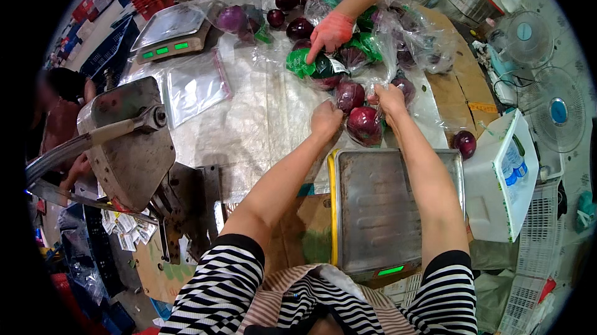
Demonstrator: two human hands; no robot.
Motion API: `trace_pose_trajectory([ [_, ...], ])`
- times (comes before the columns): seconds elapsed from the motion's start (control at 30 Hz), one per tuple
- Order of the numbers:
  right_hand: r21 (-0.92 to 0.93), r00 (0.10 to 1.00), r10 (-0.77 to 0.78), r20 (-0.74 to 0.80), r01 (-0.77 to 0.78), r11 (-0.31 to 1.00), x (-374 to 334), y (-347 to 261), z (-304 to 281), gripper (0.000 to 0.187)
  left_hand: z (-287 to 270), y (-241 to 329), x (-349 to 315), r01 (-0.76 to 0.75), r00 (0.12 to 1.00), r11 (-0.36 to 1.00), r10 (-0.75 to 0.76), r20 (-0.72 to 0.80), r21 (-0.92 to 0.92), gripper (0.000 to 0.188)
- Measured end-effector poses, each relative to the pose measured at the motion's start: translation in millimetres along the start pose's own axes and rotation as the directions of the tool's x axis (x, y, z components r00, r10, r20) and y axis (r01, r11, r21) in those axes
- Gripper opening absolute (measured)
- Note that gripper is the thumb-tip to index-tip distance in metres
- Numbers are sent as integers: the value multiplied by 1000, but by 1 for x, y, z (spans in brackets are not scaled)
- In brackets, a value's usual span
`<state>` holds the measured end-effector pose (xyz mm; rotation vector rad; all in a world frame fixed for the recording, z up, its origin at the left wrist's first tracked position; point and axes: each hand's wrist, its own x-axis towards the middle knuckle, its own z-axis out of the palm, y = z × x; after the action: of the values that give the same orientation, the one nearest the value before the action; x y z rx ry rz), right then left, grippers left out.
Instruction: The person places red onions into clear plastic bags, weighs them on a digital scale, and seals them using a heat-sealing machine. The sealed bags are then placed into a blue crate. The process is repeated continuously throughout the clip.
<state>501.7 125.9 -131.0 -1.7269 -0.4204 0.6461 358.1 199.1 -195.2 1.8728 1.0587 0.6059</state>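
Both my arms reach over the far side of the near scale. A clear plastic bag with red onions (365,126) in it lies between my hands. My right hand (390,100) is closed on the gathered plastic at the bag's right side. On the left, my left hand (326,120) has its fingers curled in against the bag, beside another red onion (349,96); its fingertips are partly hidden. Just beyond, a co-worker's pink-gloved hand (331,33) touches a bagged pack with a green label (301,63).
Below my forearms stands a metal-topped scale (392,204). A metal lever device (127,148) is at left, and another scale (171,30) stands behind it. Clear flat bags (198,88) lie on the sheet. To the right are a loose onion (464,143), a white bin (494,179) and fans (558,111).
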Motion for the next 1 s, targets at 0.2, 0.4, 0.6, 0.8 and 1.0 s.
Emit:
trace_pose_trajectory([
  [0.2,574,896,409,-171,-247,781,20,10,-61,21,-32,-36,29,237,905,585,-423,-42,-776,16],
  [0.4,397,978,191,-79,-145,907,18,-6,-60,27,-15,-4,8,406,901,658,-174,397,-634,35],
  [0.6,803,992,95,80,-121,583,24,-42,-49,33,6,64,-4,250,815,816,114,568,-522,90],
  [0.8,977,989,129,-69,41,209,29,-95,-30,30,0,118,-2,-613,776,784,620,-111,98,89],
  [1.0,939,985,172,-7,-53,339,24,-90,-10,25,20,115,23,-611,771,791,586,-250,-34,29],
])
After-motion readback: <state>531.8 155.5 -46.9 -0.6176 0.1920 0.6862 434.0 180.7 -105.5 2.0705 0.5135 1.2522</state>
